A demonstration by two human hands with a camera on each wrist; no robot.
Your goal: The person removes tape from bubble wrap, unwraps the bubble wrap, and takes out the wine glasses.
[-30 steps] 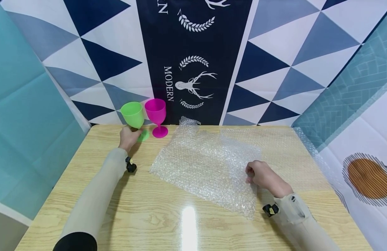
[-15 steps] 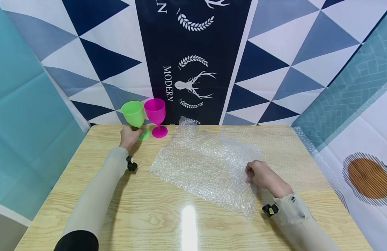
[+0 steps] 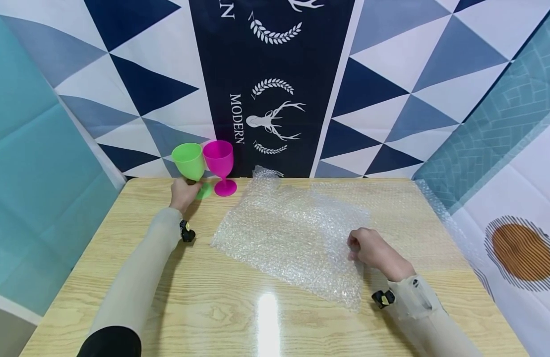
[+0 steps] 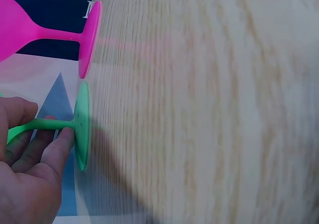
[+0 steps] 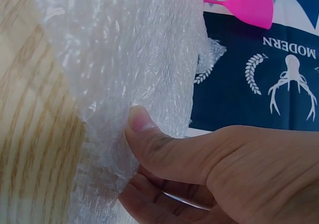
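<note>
At the back left of the table, my left hand (image 3: 183, 194) grips the stem of a green goblet (image 3: 188, 161). In the left wrist view the fingers curl round that stem just above the round green base (image 4: 81, 127). Right beside it a magenta goblet (image 3: 219, 157) stands upright, untouched. On the right, my right hand (image 3: 374, 250) pinches the edge of a sheet of bubble wrap (image 3: 283, 233). The right wrist view shows the thumb on top of the bubble wrap (image 5: 134, 69), the other fingers partly hidden beneath.
More bubble wrap (image 3: 404, 218) lies flat at the right back and hangs over the table's right edge. The wooden table (image 3: 203, 307) meets a patterned backdrop (image 3: 275, 89) at its rear. A teal cloth (image 3: 38, 163) hangs along the left side.
The view shifts slightly. Both hands keep their holds on the green goblet and the bubble wrap, with hardly any movement.
</note>
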